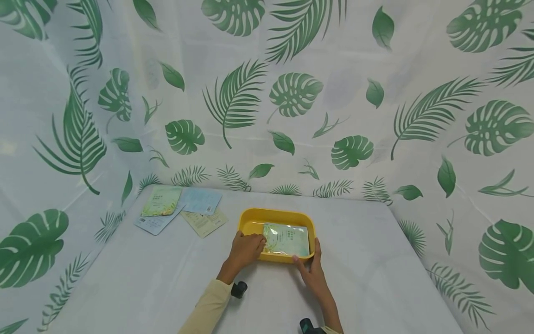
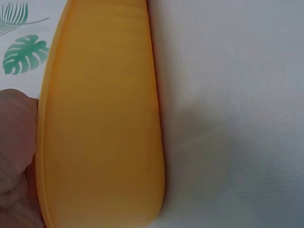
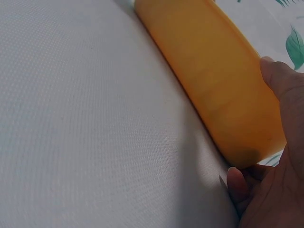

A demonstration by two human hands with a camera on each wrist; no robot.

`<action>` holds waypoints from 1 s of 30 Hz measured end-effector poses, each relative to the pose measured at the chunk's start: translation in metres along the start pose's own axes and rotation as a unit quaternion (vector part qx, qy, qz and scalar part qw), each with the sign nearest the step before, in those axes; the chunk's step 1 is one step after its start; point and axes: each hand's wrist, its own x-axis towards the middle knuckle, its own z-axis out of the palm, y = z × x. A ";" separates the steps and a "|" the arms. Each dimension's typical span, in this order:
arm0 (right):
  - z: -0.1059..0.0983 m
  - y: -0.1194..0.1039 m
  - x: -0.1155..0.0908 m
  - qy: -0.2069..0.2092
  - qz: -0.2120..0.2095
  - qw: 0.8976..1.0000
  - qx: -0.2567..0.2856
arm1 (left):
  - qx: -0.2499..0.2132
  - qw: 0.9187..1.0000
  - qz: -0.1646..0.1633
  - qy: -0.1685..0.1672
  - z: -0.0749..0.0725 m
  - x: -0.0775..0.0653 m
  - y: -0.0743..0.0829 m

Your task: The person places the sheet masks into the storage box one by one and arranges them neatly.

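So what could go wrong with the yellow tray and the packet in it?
Maybe two things. The left hand reaches over the front rim of the yellow tray, so leaning there might tip it, though the right hand holds its right corner. The green-and-white packet lies right by the left hand's fingers, so it could get bent or slide inside the tray.

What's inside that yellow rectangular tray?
A shiny, pale-green rectangular packet lies in the right side of the tray. Whatever is beneath it is covered; the left grip hides the near-left corner.
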 end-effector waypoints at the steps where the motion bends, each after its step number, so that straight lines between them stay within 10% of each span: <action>1: 0.000 0.000 0.000 0.000 0.000 1.000 -0.001 | -0.002 1.000 0.003 0.003 0.000 0.000 0.000; 30: 0.001 -0.002 0.001 -0.003 0.010 1.000 -0.004 | 0.005 1.000 0.005 0.004 0.004 0.003 -0.004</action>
